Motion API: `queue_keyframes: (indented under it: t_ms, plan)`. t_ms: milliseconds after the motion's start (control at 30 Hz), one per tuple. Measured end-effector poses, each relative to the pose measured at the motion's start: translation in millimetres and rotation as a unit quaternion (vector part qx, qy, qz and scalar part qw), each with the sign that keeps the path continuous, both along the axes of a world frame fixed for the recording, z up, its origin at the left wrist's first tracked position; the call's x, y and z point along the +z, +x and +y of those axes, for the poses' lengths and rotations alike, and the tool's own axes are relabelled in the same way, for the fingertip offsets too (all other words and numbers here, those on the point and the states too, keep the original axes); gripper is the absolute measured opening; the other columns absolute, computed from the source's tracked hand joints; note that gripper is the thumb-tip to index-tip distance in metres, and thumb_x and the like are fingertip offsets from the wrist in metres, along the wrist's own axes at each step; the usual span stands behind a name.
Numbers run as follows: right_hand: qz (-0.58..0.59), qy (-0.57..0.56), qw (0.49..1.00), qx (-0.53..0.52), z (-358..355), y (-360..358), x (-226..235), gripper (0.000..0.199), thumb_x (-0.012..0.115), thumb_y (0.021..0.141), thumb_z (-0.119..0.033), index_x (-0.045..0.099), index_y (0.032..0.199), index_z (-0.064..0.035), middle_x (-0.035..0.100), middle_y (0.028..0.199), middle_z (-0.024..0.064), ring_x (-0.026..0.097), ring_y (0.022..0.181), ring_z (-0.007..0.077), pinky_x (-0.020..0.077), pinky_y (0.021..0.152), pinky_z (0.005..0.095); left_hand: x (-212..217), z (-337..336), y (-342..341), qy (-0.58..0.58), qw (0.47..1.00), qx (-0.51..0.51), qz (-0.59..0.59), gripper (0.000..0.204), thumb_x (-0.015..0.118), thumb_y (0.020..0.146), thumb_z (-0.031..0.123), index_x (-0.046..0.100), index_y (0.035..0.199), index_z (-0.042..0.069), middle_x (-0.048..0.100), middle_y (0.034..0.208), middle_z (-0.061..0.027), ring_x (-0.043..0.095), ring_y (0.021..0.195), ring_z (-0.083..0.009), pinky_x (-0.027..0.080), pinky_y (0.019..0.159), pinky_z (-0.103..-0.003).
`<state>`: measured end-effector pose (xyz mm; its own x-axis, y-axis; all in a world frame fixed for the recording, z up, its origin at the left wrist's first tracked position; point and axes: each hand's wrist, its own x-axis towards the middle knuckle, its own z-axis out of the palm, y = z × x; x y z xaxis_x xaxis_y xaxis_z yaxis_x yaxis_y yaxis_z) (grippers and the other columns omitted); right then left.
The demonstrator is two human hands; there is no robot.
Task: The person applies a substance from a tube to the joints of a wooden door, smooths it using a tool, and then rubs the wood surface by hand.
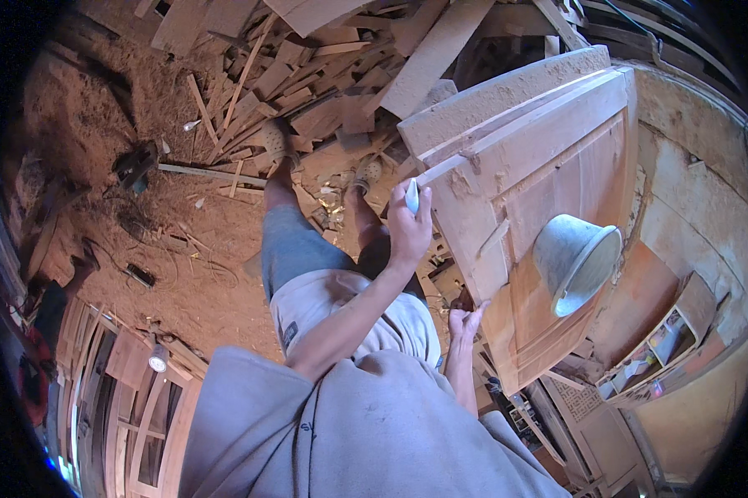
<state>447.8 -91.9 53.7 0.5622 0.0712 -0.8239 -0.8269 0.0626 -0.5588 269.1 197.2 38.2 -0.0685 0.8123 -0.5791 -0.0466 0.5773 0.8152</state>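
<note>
My left hand [410,231] is closed around a small, pointed, pale blue-white thing [412,196], whose kind I cannot make out. It is by the upper left corner of a panelled wooden door [557,153]. Lower along the same edge, my right hand [464,322] grips the door's side, thumb against the edge and the other fingers curled and partly in shadow. On the door's face stands a pale grey, dusty bucket [575,261], its mouth turned toward the lower right. A sliver of wood [493,238] lies on the door near its left edge.
Behind the door lies a thick dusty board [507,87], with a heap of wood offcuts [308,91] beyond my feet. Sawdust covers the floor [175,257]. Wooden frames [137,415] stand at the lower left, near a lit bulb [158,358]. An open box [660,349] is at right.
</note>
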Motion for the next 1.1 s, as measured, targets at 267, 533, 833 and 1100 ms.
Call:
queue_keyframes:
  t_ms: [267,533,833,1100]
  plan:
    - [0.063,-0.03,0.989,-0.129,20.9,0.8,-3.0,0.059,0.06,0.096,-0.052,0.057,0.132,-0.0065,0.066,0.124,0.0134,0.062,0.112,0.0273,0.0526,0.088,0.0388,-0.1,3.7,-6.7,-0.025,0.998,-0.026,-0.043,0.034,0.061,0.1,0.025,0.054,0.116,-0.004,0.063,0.102,-0.0185,0.064,0.091,-0.0272,0.05,0.082,-0.038]
    - [0.006,-0.012,0.983,-0.184,7.8,9.5,-18.3,0.057,0.071,0.09,-0.045,0.062,0.126,-0.0022,0.067,0.121,0.0168,0.065,0.106,0.0308,0.0561,0.094,0.0422,3.9,5.6,-2.5,-0.084,0.994,-0.05,-0.058,0.038,0.06,0.101,0.034,0.053,0.11,-0.003,0.058,0.077,-0.0113,0.058,0.069,-0.0238,0.047,0.065,-0.041]
    - [0.032,0.006,0.975,-0.218,7.1,10.7,-18.3,0.057,0.076,0.086,-0.042,0.064,0.12,0.0016,0.07,0.116,0.0147,0.068,0.101,0.0287,0.0582,0.093,0.0397,10.1,4.3,-11.2,-0.081,0.994,-0.043,-0.056,0.036,0.056,0.103,0.035,0.052,0.107,0.0,0.057,0.074,-0.0104,0.056,0.066,-0.0233,0.046,0.062,-0.041]
    - [0.027,-0.001,0.978,-0.207,5.9,-12.2,-9.0,0.054,0.073,0.089,-0.041,0.064,0.121,0.0007,0.069,0.117,0.0146,0.068,0.104,0.0281,0.0582,0.094,0.0387,6.7,-10.4,-30.1,-0.08,0.995,-0.051,-0.024,0.041,0.058,0.102,0.038,0.054,0.094,-0.002,0.058,0.075,-0.0121,0.058,0.069,-0.024,0.046,0.063,-0.041]
